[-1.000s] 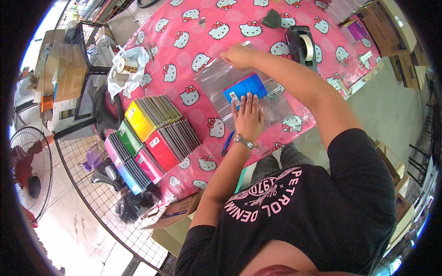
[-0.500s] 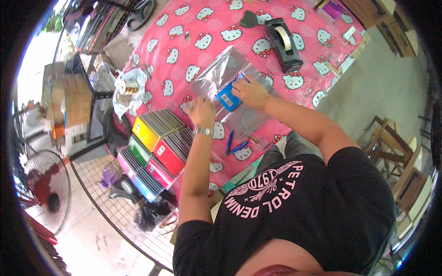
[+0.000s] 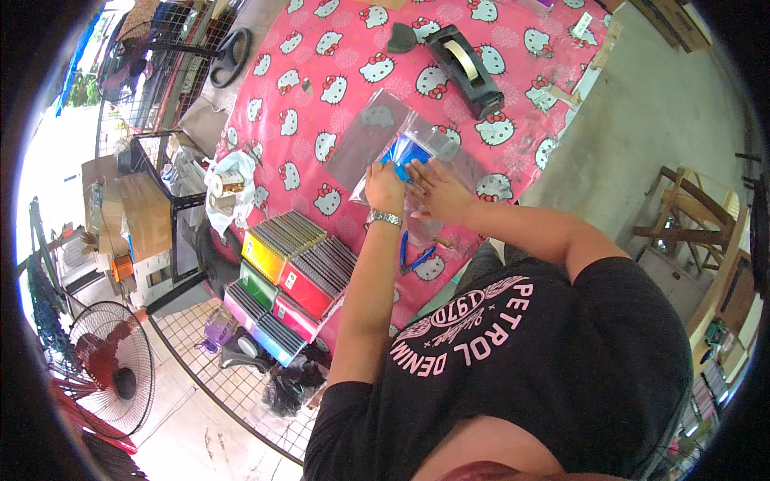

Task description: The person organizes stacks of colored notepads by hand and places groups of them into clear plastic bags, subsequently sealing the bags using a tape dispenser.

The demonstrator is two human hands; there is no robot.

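Note:
A small blue spiral notebook [image 3: 414, 149] lies on a clear plastic bag [image 3: 358, 145] spread over the table; whether it is inside the plastic I cannot tell. At the notebook's lower left, my left hand [image 3: 385, 188], with a metal watch at the wrist, has its fingers closed on the plastic. My right hand [image 3: 441, 192] lies flat at the notebook's lower right, fingers spread and touching the plastic. Below the hands, near the table's front edge, rests a blue-handled cutting tool [image 3: 415, 257], partly covered by glare and film.
Stacked spiral notebooks [image 3: 298, 268] in yellow, red, green, pink and blue stand left of my left forearm. A black tape dispenser [image 3: 465, 72] sits at the far side of the pink patterned table [image 3: 273, 160]. A white plastic bag [image 3: 233, 188] with a spool hangs at the left edge; a fan [image 3: 112, 369] stands lower left.
My left hand has moved right, to the notebook's edge. My right hand has slid off the notebook's top toward its lower right, fingers now spread. The whole view has shifted a little.

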